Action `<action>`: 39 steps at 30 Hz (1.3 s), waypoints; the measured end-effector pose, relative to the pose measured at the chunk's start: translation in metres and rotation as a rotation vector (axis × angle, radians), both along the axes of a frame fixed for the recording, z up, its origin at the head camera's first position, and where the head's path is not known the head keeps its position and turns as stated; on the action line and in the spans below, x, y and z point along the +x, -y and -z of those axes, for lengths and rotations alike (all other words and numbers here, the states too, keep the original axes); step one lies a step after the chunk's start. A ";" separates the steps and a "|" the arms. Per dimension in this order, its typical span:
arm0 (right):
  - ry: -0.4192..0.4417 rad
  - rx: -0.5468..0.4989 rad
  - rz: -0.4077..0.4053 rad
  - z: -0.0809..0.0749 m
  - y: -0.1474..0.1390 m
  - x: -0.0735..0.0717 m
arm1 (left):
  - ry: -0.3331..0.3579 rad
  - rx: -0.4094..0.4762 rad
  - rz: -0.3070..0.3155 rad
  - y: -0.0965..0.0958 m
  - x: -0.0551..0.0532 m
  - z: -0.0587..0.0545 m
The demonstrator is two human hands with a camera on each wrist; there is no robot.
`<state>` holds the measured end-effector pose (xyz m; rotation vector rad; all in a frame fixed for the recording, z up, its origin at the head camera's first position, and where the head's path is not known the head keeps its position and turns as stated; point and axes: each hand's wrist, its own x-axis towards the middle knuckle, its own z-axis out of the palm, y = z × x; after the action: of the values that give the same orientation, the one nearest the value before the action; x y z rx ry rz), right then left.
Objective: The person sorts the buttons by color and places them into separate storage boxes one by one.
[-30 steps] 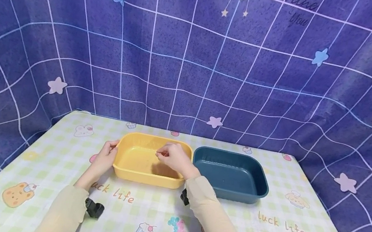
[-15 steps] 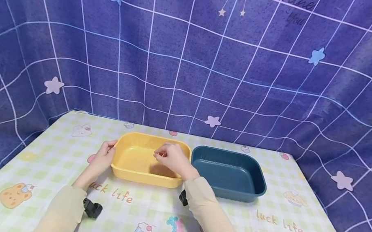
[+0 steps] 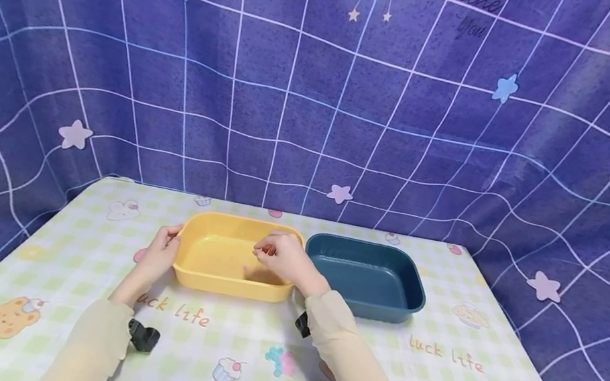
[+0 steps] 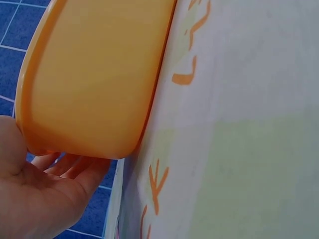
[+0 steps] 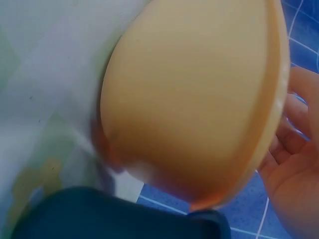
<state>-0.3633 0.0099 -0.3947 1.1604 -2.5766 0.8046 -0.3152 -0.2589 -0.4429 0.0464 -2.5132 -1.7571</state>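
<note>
toward the back of the checked tablecloth (image 3: 177, 359), a yellow tray (image 3: 221, 286) stood level, with a dark blue tray (image 3: 368, 283) close by its right side, their rims meeting or very nearly so. the person's left hand (image 3: 157, 254) held the yellow tray at its left end, thumb up by the rim and fingers bent along the outside of the wall. the right hand (image 3: 285, 258) hung over the right part of the same tray, back of the hand upward, fingers curled and the thumb and forefinger narrowly together; whether they pinched anything tiny i could not tell from where i stood. just below those fingertips, inside the tray, showed a small pinkish speck (image 3: 245, 268), too little for me to make out. nearer the person, between the two forearms, was a blurred patch of turquoise and pink (image 3: 281, 362), print or loose pieces i couldn't say. both arms wore cream sleeves (image 3: 347, 368), with a small black device (image 3: 143, 335) by the left wrist. behind it all hung a deep blue curtain (image 3: 270, 109), ruled with pale lines and dotted with stars.
</note>
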 end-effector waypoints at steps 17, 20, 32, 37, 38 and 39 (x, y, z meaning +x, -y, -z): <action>0.011 -0.073 -0.042 -0.012 -0.025 0.030 | -0.015 -0.067 -0.006 0.002 -0.001 -0.001; 0.005 -0.069 -0.039 -0.015 -0.030 0.034 | -0.009 -0.062 -0.007 0.000 -0.001 -0.002; 0.030 -0.078 -0.032 -0.017 -0.050 0.052 | -0.018 -0.055 -0.017 -0.001 -0.001 -0.002; 0.015 -0.093 -0.041 -0.014 -0.057 0.059 | -0.018 -0.053 -0.015 -0.001 -0.002 -0.002; 0.015 -0.097 -0.043 -0.013 -0.059 0.061 | -0.017 -0.054 -0.013 -0.001 -0.001 -0.002; 0.013 -0.098 -0.043 -0.013 -0.060 0.062 | -0.016 -0.053 -0.011 -0.001 -0.002 -0.002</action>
<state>-0.3014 0.0698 -0.3820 1.1888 -2.5000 0.9393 -0.3168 -0.2578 -0.4406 0.0424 -2.5416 -1.6793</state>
